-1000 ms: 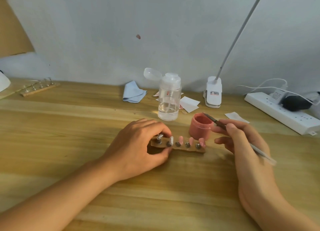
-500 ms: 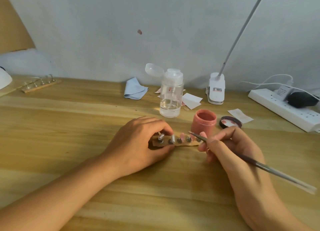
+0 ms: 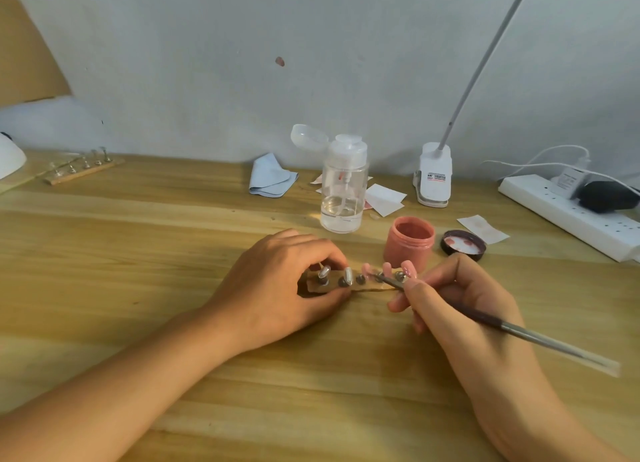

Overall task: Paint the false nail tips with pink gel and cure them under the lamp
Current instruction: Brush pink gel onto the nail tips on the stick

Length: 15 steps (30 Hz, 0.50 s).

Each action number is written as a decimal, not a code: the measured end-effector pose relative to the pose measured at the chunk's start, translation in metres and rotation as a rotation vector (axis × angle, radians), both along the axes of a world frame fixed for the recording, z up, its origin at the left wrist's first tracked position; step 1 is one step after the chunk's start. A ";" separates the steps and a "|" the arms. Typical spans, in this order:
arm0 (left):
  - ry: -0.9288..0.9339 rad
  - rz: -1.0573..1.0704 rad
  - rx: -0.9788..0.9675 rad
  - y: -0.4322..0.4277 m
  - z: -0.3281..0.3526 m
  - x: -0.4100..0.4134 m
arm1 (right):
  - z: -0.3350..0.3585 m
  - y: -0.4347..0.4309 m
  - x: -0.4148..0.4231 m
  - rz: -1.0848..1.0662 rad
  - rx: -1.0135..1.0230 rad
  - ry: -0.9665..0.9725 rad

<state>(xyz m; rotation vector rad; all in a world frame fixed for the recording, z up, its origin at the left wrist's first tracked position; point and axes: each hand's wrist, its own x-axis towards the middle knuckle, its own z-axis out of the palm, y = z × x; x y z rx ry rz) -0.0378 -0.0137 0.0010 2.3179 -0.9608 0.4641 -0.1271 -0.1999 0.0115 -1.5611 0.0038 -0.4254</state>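
Right hand (image 3: 460, 309) pinches the brush (image 3: 485, 318), bristles at the middle of 5 tips on the holder strip (image 3: 322, 286). Left hand (image 3: 277, 288) grips the strip's left end on the table (image 3: 138, 254). 3 pink tips (image 3: 387, 266) at right, 2 clear tips (image 3: 347, 274) at left.

Risks:
- Right fingers lie just beside the wet-looking pink tips and could smear them.
- The strip could skid if the left grip eases.
- The open gel jar (image 3: 410, 242) just behind is easily knocked; lid (image 3: 464, 245) beside it.

Farther: pump bottle (image 3: 343, 188), blue cloth (image 3: 272, 179), power strip (image 3: 571, 212). Cannot tell which object is the curing lamp.
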 end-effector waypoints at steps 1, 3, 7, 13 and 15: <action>0.001 0.000 0.000 0.000 0.000 0.000 | 0.000 0.000 0.000 0.001 0.002 0.005; 0.002 0.000 0.004 0.000 0.000 0.000 | 0.000 0.000 0.000 0.003 -0.008 0.013; -0.002 -0.007 0.015 0.000 0.000 0.001 | 0.001 0.000 -0.001 0.000 -0.009 0.008; -0.005 -0.006 0.024 -0.001 0.000 0.002 | 0.002 0.002 -0.003 0.055 -0.025 0.014; -0.010 -0.004 0.020 -0.001 0.000 0.002 | 0.004 0.003 -0.004 0.063 -0.054 0.015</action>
